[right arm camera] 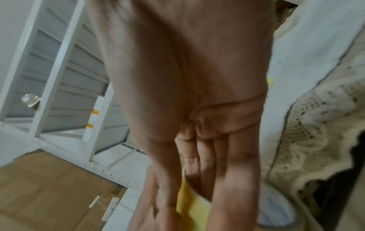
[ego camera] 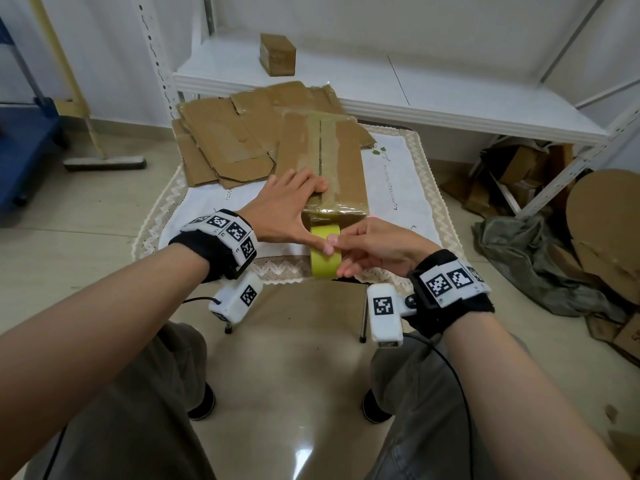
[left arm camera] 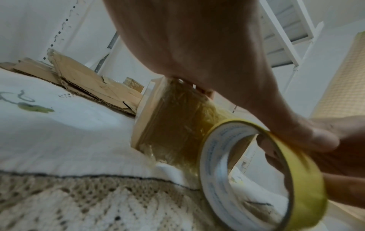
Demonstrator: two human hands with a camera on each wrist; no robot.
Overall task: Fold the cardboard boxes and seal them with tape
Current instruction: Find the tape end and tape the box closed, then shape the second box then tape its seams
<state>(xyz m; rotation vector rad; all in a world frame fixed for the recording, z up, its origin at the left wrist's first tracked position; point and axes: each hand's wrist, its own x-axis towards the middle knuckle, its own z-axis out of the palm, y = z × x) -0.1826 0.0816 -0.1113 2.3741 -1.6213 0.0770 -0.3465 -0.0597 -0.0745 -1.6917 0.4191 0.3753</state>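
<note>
Sealing step: left hand (ego camera: 282,199) pressing flat on box (ego camera: 322,161) near counter's front edge, right hand (ego camera: 372,245) gripping tape roll (ego camera: 325,252). Strip seemingly attached; next, tearing it free.

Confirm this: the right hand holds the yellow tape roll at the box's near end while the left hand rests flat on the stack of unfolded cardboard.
Not quite. The left hand rests on the taped box itself, as the head view shows.

box (ego camera: 323,157) on table (ego camera: 398,174) | flat cardboard (ego camera: 221,140) left of box | tape roll (ego camera: 325,252) before box | shelf (ego camera: 433,95) behind table
</note>
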